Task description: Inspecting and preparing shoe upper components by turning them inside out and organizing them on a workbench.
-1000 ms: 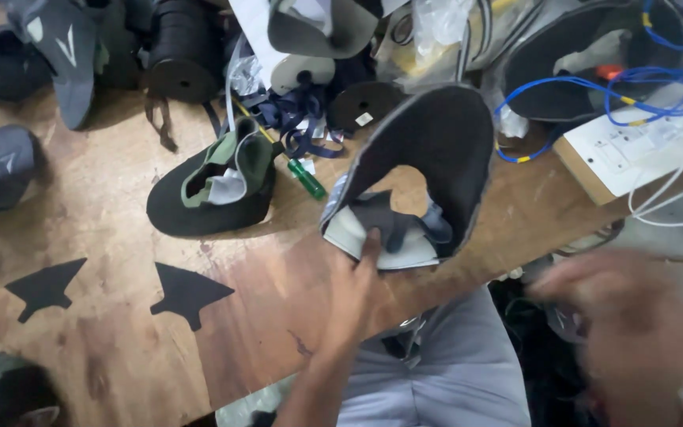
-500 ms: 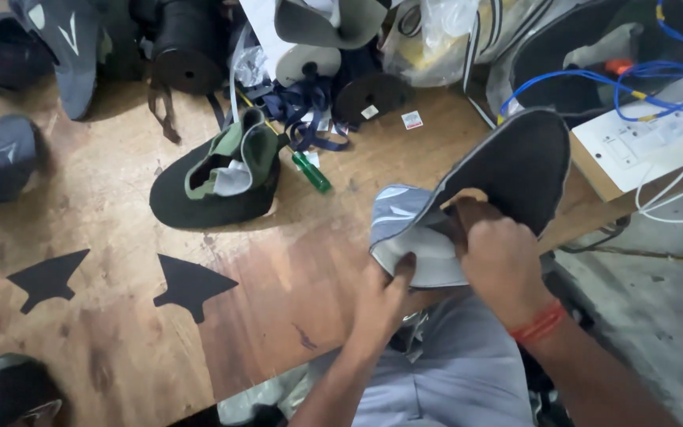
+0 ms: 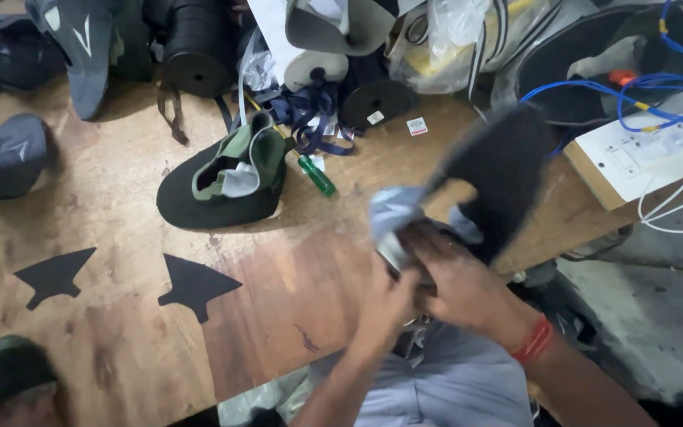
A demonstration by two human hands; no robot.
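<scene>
Shoe upper, one dark piece with a grey lining, is up off the surface near its front edge, a bit blurry. Both hands have it: left hand closed on the lower grey end from underneath, right hand clamped over the same end from the top, red band on that wrist. The dark part sticks up and away to the right.

On the wood just left of the hands are two flat black arrow-shaped cutouts, side by side, apart from each other. Further back there's one green and black upper lying open, with one green pen just beside it. Far edge: two black rolls, a tangle of blue wire over a white board, and more grey uppers at the left.
</scene>
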